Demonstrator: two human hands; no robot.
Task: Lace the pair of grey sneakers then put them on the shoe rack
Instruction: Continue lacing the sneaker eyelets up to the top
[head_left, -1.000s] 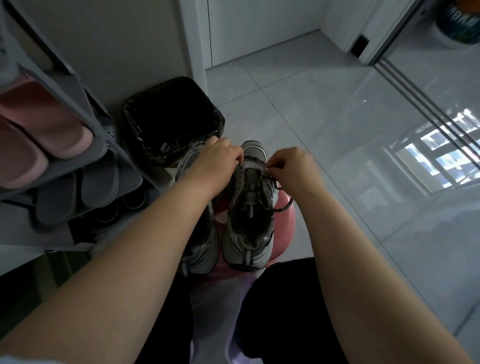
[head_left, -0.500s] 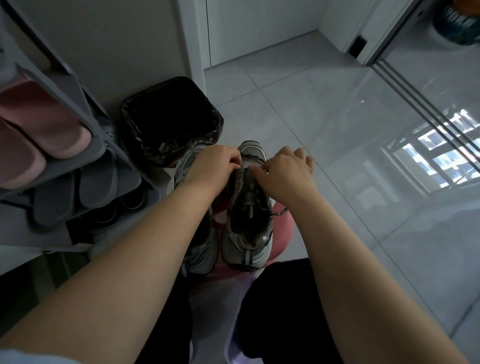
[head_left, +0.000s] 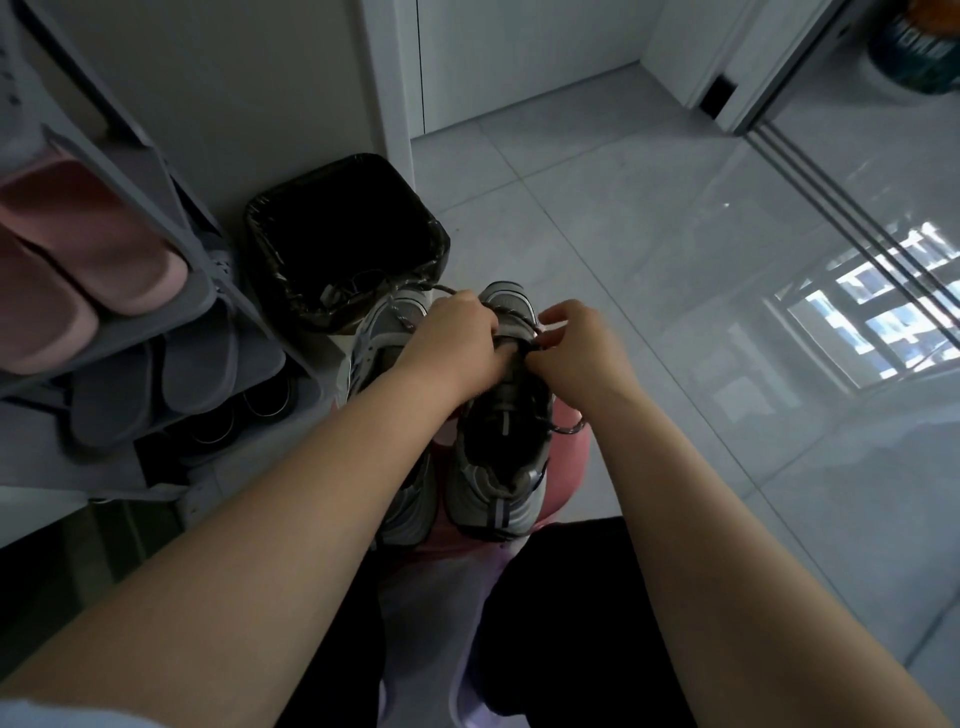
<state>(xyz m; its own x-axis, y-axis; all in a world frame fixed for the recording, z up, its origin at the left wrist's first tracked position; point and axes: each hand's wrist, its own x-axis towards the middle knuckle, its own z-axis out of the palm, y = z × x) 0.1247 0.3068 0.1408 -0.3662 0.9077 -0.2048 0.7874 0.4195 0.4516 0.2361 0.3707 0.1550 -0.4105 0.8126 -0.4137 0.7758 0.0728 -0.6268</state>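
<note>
Two grey sneakers stand side by side on a pink stool (head_left: 569, 467), toes pointing away from me. The right sneaker (head_left: 498, 483) shows its dark opening and tongue; my arm covers most of the left sneaker (head_left: 387, 332). My left hand (head_left: 457, 343) grips a dark speckled lace (head_left: 402, 319) over the right sneaker's front, the lace looping out to the left. My right hand (head_left: 582, 353) pinches the lace at the shoe's right eyelets. A loose lace end hangs at the right side. The grey shoe rack (head_left: 208, 291) stands at the left.
The rack holds pink slippers (head_left: 78, 260) on top, grey slippers (head_left: 156, 379) and dark shoes below. A black-lined bin (head_left: 343, 234) sits just beyond the sneakers. Glossy grey floor tiles (head_left: 675, 260) spread to the right. My dark-clothed legs are below.
My left hand has pulled a length of lace out to the left. My right hand has shifted slightly right and now pinches the lace at the eyelets.
</note>
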